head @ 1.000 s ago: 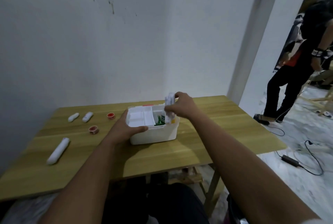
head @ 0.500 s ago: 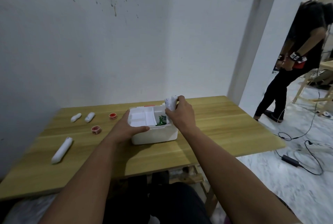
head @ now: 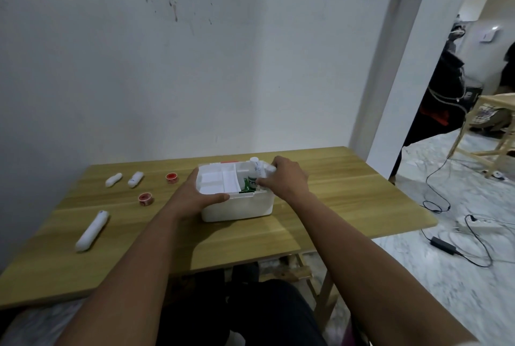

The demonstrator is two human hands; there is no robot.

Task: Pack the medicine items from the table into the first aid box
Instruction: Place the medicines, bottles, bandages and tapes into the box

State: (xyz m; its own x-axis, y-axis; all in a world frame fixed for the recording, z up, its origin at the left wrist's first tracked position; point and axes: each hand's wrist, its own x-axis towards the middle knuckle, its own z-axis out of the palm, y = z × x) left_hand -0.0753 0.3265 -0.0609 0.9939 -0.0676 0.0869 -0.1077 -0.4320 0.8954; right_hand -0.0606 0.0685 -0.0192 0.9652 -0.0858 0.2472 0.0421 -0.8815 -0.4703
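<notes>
Five items (head: 92, 231) left of box (head: 239, 207)

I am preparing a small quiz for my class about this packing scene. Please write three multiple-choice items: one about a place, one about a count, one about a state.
1. Where does the long white tube lie?
A. inside the box
B. on the table, left of the box
C. on the floor

2. How many red tape rolls lie on the table?
A. one
B. two
C. four

3. What is the left hand doing?
A. gripping the box's left rim
B. resting flat on the table
C. lifting a tape roll

Answers:
1 B: the long white tube lies on the table, left of the first aid box.
2 B: red tape rolls and.
3 A: the left hand wraps the rim, while the right hand holds a white bottle in the box.
</notes>
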